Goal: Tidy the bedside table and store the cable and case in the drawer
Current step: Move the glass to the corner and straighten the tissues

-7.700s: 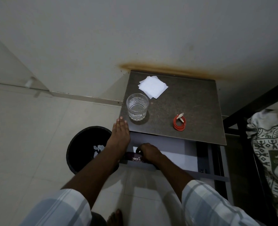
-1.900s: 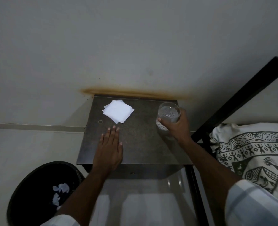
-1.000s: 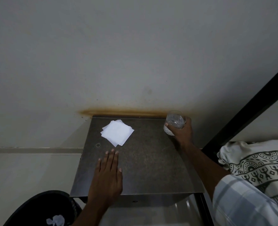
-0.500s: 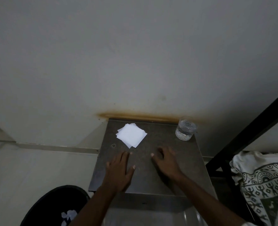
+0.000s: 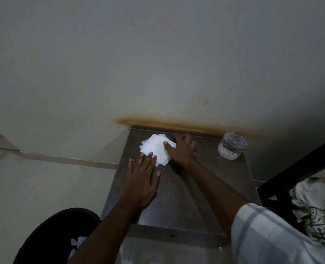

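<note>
A stack of white paper napkins (image 5: 154,149) lies at the back left of the dark bedside table (image 5: 224,187). My left hand (image 5: 140,181) rests flat on the tabletop, its fingertips touching the stack's near edge. My right hand (image 5: 182,149) lies on the stack's right side, fingers spread and thumb on the paper. A clear glass of water (image 5: 231,145) stands at the table's back right corner. Neither cable nor case shows. The drawer front (image 5: 176,237) below the top edge appears closed.
A black waste bin (image 5: 54,237) with crumpled white paper stands on the floor at the lower left. A dark bed frame (image 5: 300,168) and a patterned cloth (image 5: 319,206) are on the right. The wall runs right behind the table.
My right hand let go of the glass at the back right corner and moved left onto the napkins. My left hand slid forward to the stack's edge.
</note>
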A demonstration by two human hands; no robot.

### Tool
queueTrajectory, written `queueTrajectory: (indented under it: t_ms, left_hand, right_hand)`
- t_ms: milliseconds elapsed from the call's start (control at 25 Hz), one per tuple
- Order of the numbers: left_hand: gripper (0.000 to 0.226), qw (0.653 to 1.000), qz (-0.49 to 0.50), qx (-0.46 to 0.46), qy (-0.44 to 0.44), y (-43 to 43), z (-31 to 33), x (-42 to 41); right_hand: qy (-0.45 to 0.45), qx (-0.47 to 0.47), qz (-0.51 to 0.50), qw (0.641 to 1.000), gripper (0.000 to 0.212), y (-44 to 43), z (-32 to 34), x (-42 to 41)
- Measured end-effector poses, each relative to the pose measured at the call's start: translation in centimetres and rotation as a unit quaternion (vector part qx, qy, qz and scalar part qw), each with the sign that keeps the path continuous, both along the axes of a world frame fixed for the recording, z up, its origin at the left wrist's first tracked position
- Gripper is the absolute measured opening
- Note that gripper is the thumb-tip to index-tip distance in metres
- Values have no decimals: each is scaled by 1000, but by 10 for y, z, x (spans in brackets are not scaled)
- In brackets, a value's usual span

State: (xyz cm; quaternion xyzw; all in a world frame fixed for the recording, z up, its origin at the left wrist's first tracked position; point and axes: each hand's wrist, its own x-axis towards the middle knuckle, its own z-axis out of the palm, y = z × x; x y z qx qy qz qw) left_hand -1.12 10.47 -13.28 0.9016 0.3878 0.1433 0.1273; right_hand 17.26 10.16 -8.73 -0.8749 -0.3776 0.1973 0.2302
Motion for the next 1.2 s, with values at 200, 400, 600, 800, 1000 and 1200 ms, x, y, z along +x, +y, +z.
queueTrajectory:
  t_ms: [200,400,600,800,1000,1200]
  left_hand:
    - [59,1000,5,3,-8,0,-1,-2]
    - [59,1000,5,-12,-11,-1,0,-2]
    - [60,1000,0,-20,-19,-2,2,-1]
    - [57,998,-11,-40,-41,-4,7,-4]
    - [52,992,-29,-82,-96,-37,15,-8]
    - [55,990,-57,-107,-78,-105,27,15]
  right_hand:
    - [-50,-13,76,996,47,27,-1,-6]
    - [4,-38,78,996,46,42,13,-5]
    - [230,-11,-10,973,43,29,33,2]
    - [326,110,-123,931,44,-21,33,-9]
    - [369,175,-205,889,34,-107,41,-21]
    - [348,194,-240,885,27,-193,31,-4]
